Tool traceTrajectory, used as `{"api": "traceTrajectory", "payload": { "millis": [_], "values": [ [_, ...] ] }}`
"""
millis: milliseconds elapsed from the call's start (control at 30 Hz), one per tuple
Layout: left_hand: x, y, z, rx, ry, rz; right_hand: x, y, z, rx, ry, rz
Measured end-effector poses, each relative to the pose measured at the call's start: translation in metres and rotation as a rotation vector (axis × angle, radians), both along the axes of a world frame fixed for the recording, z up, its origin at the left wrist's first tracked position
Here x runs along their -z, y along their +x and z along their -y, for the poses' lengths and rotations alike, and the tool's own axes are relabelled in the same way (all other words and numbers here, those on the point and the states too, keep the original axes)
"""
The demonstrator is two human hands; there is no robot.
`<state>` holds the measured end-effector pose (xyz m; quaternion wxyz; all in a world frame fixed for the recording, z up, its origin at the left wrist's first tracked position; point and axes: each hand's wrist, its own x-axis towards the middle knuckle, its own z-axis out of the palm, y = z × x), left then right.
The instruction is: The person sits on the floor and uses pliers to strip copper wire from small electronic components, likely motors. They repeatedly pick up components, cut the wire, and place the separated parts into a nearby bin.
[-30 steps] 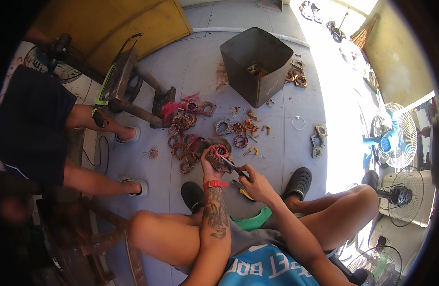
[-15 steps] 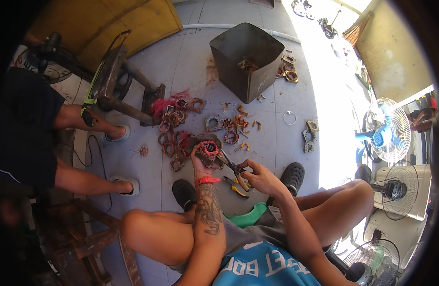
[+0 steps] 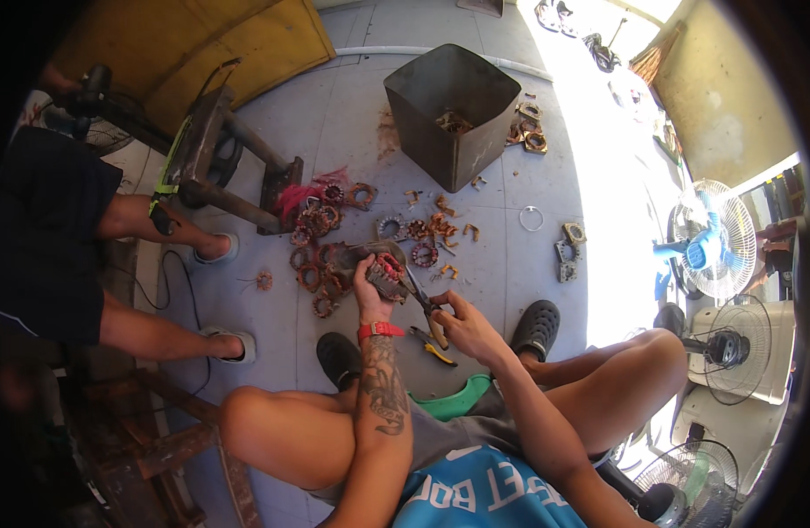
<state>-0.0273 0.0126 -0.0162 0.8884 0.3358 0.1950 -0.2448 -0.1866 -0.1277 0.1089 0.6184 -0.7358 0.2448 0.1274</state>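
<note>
Fingers (image 3: 363,272) of the left hand (image 3: 372,299) are clasping a motor part (image 3: 388,280) mid-frame; the right hand (image 3: 472,331) is pinching pliers (image 3: 422,300).

Dressed in a white-lettered blue shirt (image 3: 475,489) at bottom centre and grey shorts (image 3: 449,434). Wearing dark perforated clogs (image 3: 536,329) and, mid-frame, a red wristband (image 3: 381,329) above a tattoo (image 3: 386,392).

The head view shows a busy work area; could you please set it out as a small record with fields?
Left hand: holds a stator with red windings
Right hand: grips a long hand tool, tip at the stator; contact unclear
Between the shoes: yellow-handled pliers
Beyond the hands: a pile of wound rings, a dark bin
Far left: another person's legs
Right side: a blue-centred fan
</note>
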Motion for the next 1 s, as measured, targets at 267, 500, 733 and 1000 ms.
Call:
{"api": "traceTrajectory", "payload": {
  "millis": [267, 500, 733, 1000],
  "values": [
    [-0.007, 0.0, -0.001, 0.144, 0.134, 0.082, 0.009, -0.004, -0.005, -0.03, 0.124, -0.058],
    [0.027, -0.031, 0.033, -0.035, 0.421, -0.081, 0.053, 0.011, -0.057, 0.325, -0.083, 0.028],
    [0.039, -0.031, 0.02, -0.06, 0.034, 0.01, 0.052, 0.011, -0.022, 0.172, -0.128, 0.015],
    [0.048, -0.059, 0.031, -0.101, 0.407, -0.1, 0.064, 0.059, -0.02, 0.318, -0.148, 0.056]
  ]
}}
